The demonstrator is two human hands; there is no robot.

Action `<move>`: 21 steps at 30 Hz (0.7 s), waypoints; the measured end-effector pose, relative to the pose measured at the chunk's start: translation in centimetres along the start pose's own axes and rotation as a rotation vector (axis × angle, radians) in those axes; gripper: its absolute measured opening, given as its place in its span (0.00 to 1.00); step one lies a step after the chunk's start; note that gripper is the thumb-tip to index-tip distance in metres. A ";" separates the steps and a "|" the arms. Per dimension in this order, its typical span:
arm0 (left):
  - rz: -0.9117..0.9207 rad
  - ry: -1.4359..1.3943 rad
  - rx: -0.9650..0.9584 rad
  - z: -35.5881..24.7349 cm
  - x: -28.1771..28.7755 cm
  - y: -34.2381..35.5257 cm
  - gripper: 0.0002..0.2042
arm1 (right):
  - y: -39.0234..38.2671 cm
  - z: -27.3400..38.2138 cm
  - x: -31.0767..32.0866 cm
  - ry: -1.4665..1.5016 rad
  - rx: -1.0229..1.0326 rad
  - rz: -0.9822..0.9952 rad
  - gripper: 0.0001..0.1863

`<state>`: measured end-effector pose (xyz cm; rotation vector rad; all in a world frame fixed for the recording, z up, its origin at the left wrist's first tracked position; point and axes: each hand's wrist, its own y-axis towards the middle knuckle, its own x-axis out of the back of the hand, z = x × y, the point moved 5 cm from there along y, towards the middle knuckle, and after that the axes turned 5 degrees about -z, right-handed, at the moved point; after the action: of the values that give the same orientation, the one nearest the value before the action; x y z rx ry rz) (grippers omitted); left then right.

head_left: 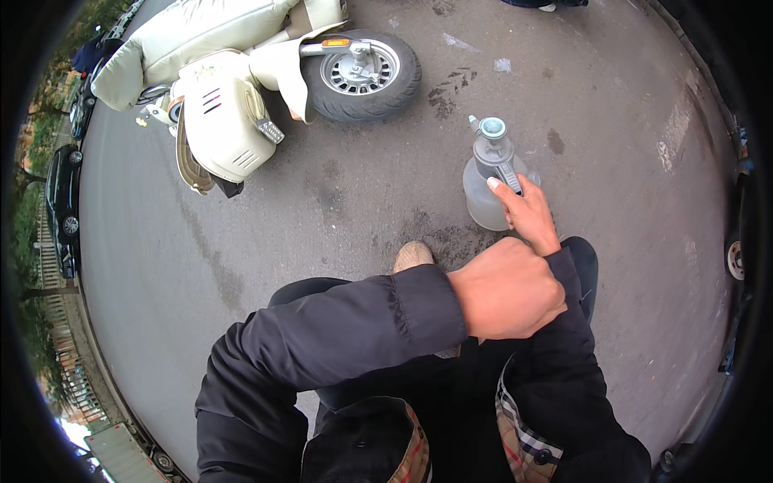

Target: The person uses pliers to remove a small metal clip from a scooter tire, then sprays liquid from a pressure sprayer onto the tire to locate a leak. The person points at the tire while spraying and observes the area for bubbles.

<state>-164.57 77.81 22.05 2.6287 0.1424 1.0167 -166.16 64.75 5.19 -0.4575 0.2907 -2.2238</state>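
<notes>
My left hand [506, 288] is closed at my right forearm, its fingers curled out of sight against the dark jacket sleeve [573, 338]. Above it, my right hand [527, 209] grips the handle of a translucent grey plastic sprayer bottle [483, 205], which stands upright on the pavement with a pale top and small nozzle. A beige shoe [413, 256] shows below the bottle, between my dark-clad knees.
A cream scooter [229, 121] with a padded cover and a black front tyre [362, 109] is at upper left on the asphalt [201, 322]. Parked cars [63, 213] and a fence line the left edge. Someone's dark-clothed legs [543, 4] show at the top.
</notes>
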 end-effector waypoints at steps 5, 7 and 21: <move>0.138 -0.058 0.109 0.6 -0.7 -3.0 0.18 | -1.9 -1.4 -1.5 0.059 -0.159 0.135 0.32; 0.142 -0.071 0.124 0.6 -0.7 -3.3 0.18 | -2.7 -1.4 -2.7 0.118 -0.199 0.209 0.32; 0.149 -0.068 0.098 0.4 -0.4 -3.2 0.17 | -3.2 -1.8 -6.2 -0.017 0.014 0.294 0.25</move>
<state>-164.56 80.67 20.48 2.7946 -0.0207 0.9891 -165.41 71.70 3.32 -0.3987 0.3121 -1.9339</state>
